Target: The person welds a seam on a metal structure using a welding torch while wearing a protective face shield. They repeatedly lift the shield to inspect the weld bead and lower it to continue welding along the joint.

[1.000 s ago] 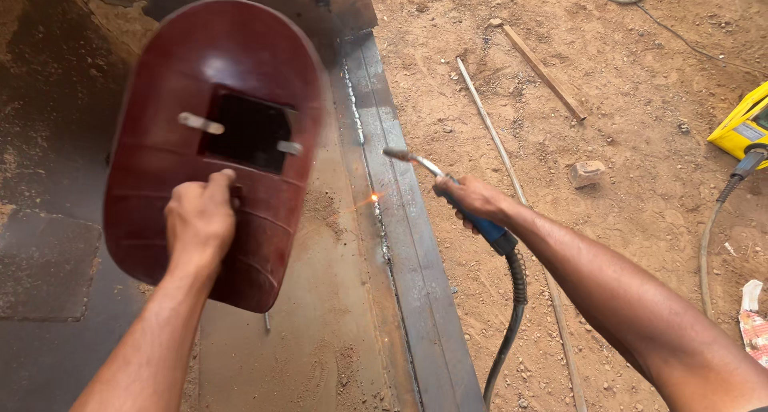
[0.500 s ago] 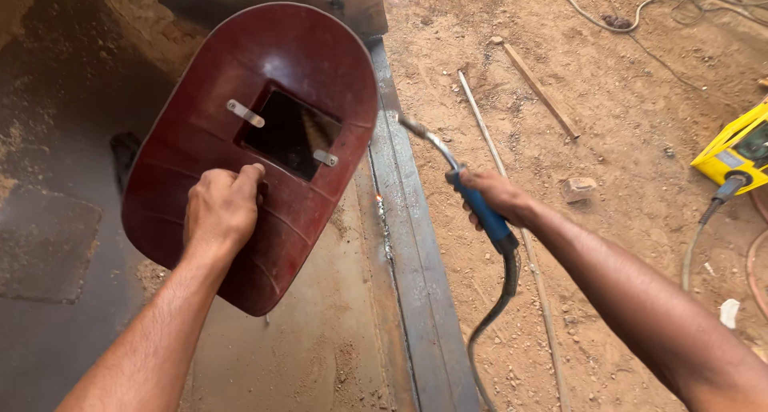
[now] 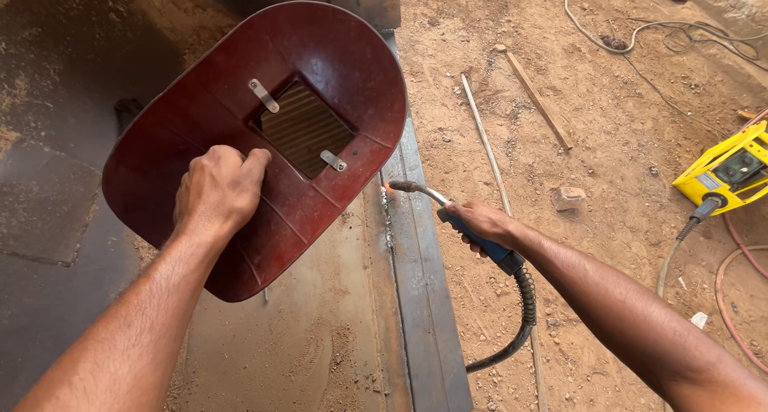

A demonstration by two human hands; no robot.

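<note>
Head view: left hand (image 3: pixel 218 190) grip closed on welding shield (image 3: pixel 320 68); right hand (image 3: pixel 484 222) grip closed on torch (image 3: pixel 472 236).

The left hand (image 3: pixel 216 190) is gripping with curled fingers (image 3: pixel 240 168), arm stretched forward; the right hand (image 3: pixel 486 222) is clenching, forearm reaching in from the right.

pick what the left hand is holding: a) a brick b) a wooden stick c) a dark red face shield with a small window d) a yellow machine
c, the left hand grips the dark red face shield from behind, while the right hand holds the blue-handled welding torch with its tip at the metal bar.
</note>
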